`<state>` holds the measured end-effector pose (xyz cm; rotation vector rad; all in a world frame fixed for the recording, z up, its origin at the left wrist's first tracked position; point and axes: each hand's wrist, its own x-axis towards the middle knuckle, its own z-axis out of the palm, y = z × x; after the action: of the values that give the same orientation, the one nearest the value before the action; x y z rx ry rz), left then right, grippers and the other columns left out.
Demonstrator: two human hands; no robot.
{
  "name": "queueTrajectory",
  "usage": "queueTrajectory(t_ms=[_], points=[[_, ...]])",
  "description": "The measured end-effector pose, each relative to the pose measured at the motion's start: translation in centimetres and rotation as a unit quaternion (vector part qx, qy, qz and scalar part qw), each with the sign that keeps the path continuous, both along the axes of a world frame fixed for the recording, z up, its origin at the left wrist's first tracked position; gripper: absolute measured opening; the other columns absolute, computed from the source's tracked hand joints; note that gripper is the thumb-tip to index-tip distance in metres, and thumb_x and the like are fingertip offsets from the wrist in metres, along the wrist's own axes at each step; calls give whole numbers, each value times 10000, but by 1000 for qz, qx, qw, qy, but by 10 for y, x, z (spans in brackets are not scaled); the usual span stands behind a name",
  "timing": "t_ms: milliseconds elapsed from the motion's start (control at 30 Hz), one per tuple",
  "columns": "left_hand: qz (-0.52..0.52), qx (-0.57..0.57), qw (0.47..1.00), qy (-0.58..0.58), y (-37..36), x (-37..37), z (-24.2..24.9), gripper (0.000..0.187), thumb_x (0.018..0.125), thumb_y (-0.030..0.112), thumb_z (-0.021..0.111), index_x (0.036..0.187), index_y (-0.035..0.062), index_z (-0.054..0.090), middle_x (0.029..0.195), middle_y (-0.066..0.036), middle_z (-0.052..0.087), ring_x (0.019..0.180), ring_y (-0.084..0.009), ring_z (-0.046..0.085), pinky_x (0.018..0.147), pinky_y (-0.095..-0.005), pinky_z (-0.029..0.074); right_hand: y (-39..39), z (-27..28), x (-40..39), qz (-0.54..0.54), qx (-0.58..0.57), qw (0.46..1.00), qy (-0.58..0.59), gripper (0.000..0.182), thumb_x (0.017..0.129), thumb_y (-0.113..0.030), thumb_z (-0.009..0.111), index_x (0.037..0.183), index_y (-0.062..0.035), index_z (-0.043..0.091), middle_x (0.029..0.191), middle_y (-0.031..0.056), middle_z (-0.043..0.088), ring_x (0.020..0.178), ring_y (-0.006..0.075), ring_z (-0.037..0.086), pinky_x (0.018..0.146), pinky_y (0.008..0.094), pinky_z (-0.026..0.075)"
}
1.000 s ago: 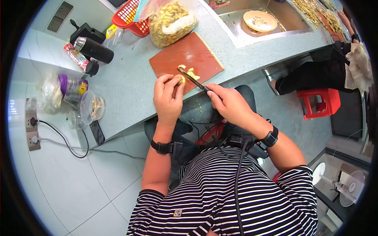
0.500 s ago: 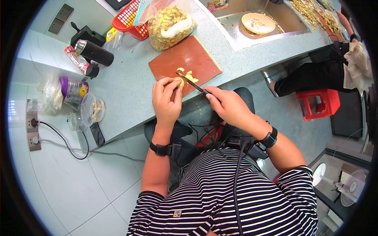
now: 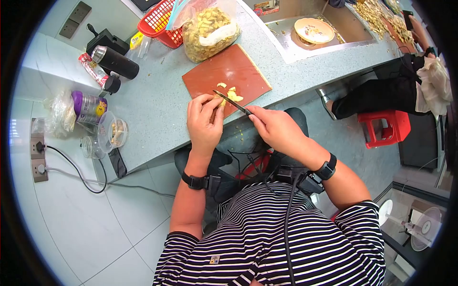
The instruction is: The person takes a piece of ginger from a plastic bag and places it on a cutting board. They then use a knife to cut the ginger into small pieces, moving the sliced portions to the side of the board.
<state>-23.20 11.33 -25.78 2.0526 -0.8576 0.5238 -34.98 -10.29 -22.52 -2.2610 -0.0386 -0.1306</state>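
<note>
A reddish-brown cutting board (image 3: pixel 224 69) lies on the counter near its front edge. Over the board's lower left part, my left hand (image 3: pixel 205 121) pinches a pale yellow root piece (image 3: pixel 221 100) between fingertips and thumb. My right hand (image 3: pixel 276 126) is closed round the handle of a dark knife (image 3: pixel 234 103), whose blade reaches left to the root piece. Cut yellow slices (image 3: pixel 233 94) lie just beyond the blade. Behind the board stands a clear plastic bag (image 3: pixel 210 35) full of slices.
A red basket (image 3: pixel 160 26), a black thermos (image 3: pixel 115 62), a purple tin (image 3: pixel 89 108) and a plastic tub (image 3: pixel 113 132) stand at left. The sink (image 3: pixel 288 43) holds a bowl (image 3: pixel 314 31). At far right are another person's arm (image 3: pixel 420 33) and a red stool (image 3: pixel 384 127).
The view has shifted slightly. The knife blade still rests at the root piece, and my two hands have barely moved. The other person's hand at far right has moved a little.
</note>
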Motion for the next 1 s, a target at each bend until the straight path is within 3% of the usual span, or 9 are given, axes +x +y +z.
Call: queueTrajectory(t_ms=[333, 400, 500, 833, 1000], points=[[-15, -15, 1000, 19, 1, 2, -1, 236, 937, -37, 872, 1160, 15, 816, 1227, -105, 724, 1142, -296, 689, 935, -392, 590, 13, 11, 10, 0, -71, 997, 30, 341, 1153, -221, 636, 1443, -47, 680, 1008, 255, 794, 945, 489, 766, 803, 589, 604], [-14, -13, 999, 32, 1, 1, -1, 232, 938, -45, 867, 1157, 12, 815, 1227, -107, 723, 1141, -295, 690, 938, -394, 591, 18, 5, 17, -1, -123, 992, -31, 250, 1153, -240, 629, 1269, -19, 657, 834, 209, 767, 790, 447, 769, 689, 582, 597], [-17, -2, 1000, -4, 2, 4, -1, 229, 938, -55, 860, 1153, 11, 814, 1227, -107, 720, 1142, -292, 691, 925, -385, 595, 24, 4, 30, 7, -166, 986, -28, 226, 1155, -235, 615, 1236, -25, 642, 797, 197, 752, 754, 431, 764, 650, 572, 588], [-29, -32, 998, 52, 4, 2, -4, 205, 960, -63, 850, 1143, 24, 815, 1253, -96, 701, 1129, -237, 708, 866, -335, 616, 20, 6, 12, 4, -198, 980, -31, 270, 1148, -232, 624, 1311, -18, 646, 808, 172, 749, 754, 408, 773, 644, 544, 603], [-29, -11, 999, 6, 4, 4, -1, 197, 956, -37, 860, 1138, 19, 810, 1235, -99, 711, 1116, -259, 708, 883, -356, 609, 23, 1, 20, 2, -192, 980, -55, 281, 1143, -223, 622, 1337, -22, 637, 822, 170, 756, 756, 403, 777, 649, 541, 606]])
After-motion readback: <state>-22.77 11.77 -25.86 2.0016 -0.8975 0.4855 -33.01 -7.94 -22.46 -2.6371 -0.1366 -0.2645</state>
